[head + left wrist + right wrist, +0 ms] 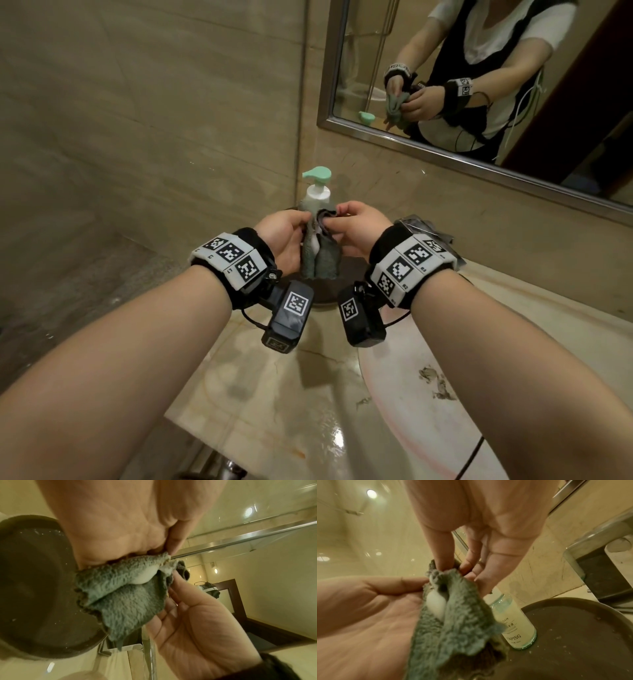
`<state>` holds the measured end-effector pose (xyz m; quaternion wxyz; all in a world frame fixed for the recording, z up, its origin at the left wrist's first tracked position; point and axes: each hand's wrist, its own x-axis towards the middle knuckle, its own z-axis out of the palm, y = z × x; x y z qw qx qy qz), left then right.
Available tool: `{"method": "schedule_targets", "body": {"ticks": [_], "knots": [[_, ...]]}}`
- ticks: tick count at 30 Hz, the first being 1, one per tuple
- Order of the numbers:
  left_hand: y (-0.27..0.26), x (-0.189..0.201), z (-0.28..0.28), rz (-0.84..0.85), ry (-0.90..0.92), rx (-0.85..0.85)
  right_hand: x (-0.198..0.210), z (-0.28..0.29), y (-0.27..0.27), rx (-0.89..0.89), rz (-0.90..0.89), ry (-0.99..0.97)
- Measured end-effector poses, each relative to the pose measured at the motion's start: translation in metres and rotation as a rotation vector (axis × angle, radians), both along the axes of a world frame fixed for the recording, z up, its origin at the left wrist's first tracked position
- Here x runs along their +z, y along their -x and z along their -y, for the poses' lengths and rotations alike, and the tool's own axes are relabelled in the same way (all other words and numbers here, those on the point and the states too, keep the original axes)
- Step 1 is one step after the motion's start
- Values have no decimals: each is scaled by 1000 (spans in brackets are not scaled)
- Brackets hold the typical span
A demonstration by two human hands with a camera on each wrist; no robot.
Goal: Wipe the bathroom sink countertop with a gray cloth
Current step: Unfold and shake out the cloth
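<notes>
A gray-green terry cloth (320, 257) hangs bunched between both hands above a dark round tray (322, 291). My left hand (301, 219) pinches the cloth's upper left edge with its thumb (173, 543). My right hand (337, 219) pinches the top right fold; its fingertips (445, 563) dig into the cloth (457, 622). A white blob of foam (436, 605) sits in a crease of the cloth (130, 597). The beige marble countertop (274, 377) lies below my forearms, wet and shiny.
A soap bottle (318, 192) with a mint pump stands on the tray right behind the cloth; its clear body (517, 628) shows beside the cloth. A stained white basin (428, 377) lies at right, and a mirror (479, 85) hangs on the back wall. A dark box (599, 574) sits behind the tray.
</notes>
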<state>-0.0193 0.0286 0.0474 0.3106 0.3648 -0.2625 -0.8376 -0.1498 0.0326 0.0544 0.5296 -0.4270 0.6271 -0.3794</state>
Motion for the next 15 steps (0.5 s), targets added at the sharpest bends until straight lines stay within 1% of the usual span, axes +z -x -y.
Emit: {"method": "schedule_targets", "body": {"ticks": [6, 8, 10, 12, 15], "knots": [[-3, 2, 0, 80, 12, -70, -7, 13, 2, -94, -118, 33], [-3, 5, 0, 43, 7, -55, -9, 14, 4, -83, -148, 62], [-3, 8, 0, -48, -11, -6, -11, 11, 5, -32, -187, 126], [-3, 9, 3, -122, -25, 14, -12, 4, 4, 71, -240, 182], [-4, 9, 6, -160, -45, 42, -13, -7, 6, 209, -243, 234]]}}
